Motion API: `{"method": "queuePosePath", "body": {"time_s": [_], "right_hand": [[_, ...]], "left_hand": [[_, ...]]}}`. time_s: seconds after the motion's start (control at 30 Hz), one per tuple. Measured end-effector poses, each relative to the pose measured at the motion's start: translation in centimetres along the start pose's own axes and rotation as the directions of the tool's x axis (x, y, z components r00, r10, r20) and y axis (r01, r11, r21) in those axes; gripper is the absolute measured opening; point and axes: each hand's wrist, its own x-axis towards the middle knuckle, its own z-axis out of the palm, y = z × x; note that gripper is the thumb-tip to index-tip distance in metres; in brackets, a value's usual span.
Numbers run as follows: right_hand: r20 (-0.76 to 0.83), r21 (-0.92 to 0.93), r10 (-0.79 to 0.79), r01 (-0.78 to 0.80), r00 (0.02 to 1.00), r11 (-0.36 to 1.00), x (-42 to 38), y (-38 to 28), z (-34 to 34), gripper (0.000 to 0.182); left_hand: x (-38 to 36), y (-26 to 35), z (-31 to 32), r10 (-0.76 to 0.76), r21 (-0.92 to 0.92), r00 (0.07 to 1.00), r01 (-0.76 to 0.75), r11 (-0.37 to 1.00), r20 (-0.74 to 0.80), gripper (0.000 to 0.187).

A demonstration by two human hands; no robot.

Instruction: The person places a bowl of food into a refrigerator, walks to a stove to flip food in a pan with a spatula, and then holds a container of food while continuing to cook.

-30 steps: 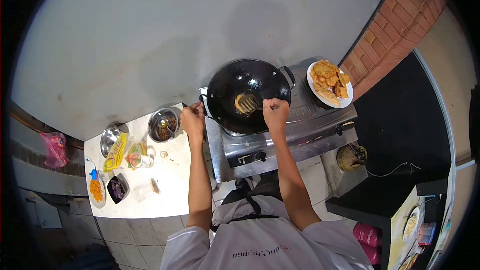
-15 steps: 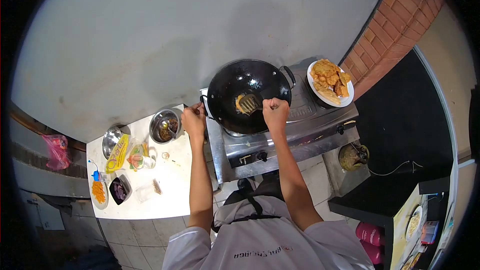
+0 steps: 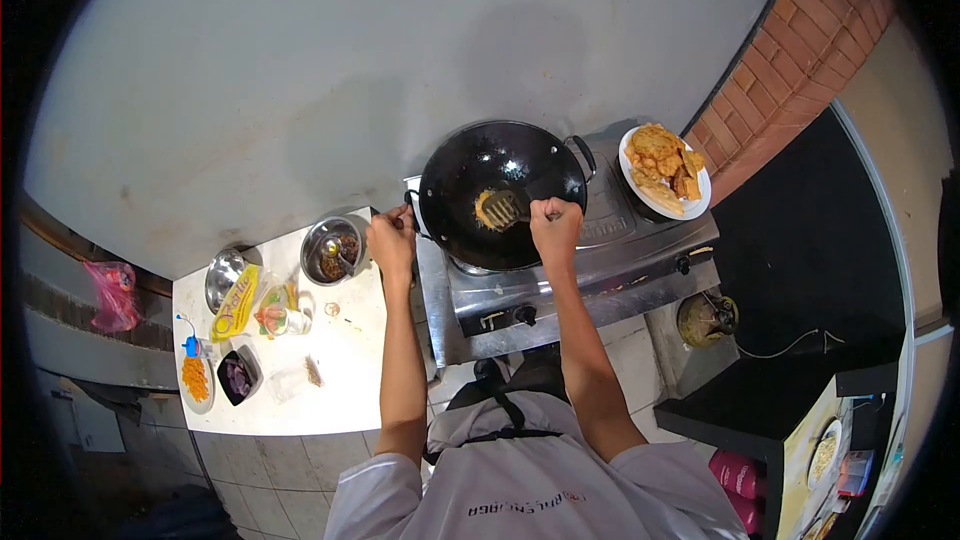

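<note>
A black wok [image 3: 500, 155] sits on the left burner of a steel gas stove [image 3: 590, 280]. My right hand [image 3: 555, 228] is closed round the handle of a slotted spatula [image 3: 504, 208]. Its slotted head presses on a small yellowish-brown piece of food [image 3: 484, 208] near the middle of the wok. At the wok's left side, the fingers of my left hand [image 3: 391, 244] are closed at the loop handle [image 3: 410, 200]. Most of the spatula's handle is hidden by my right hand.
A white plate of fried fritters [image 3: 660, 170] stands at the stove's right. On the white table [image 3: 345, 380] are a steel bowl with dark contents [image 3: 333, 250], another steel bowl [image 3: 225, 280], a yellow packet [image 3: 236, 302], a black bowl [image 3: 238, 377] and orange pieces on a plate [image 3: 196, 380].
The whole view has shifted slightly. Both hands keep their grips, and the spatula stays on the food with hardly any movement.
</note>
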Motion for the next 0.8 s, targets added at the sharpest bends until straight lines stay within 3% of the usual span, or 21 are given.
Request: {"method": "queuePosePath", "body": {"time_s": [0.8], "right_hand": [[-0.002,0.012,0.005,-0.005,1.000,1.000,0.16,0.06,-0.08,0.021]], "left_hand": [[0.12,-0.21,0.07,0.015,0.025,1.000,-0.015,1.000,0.016,0.020]]}}
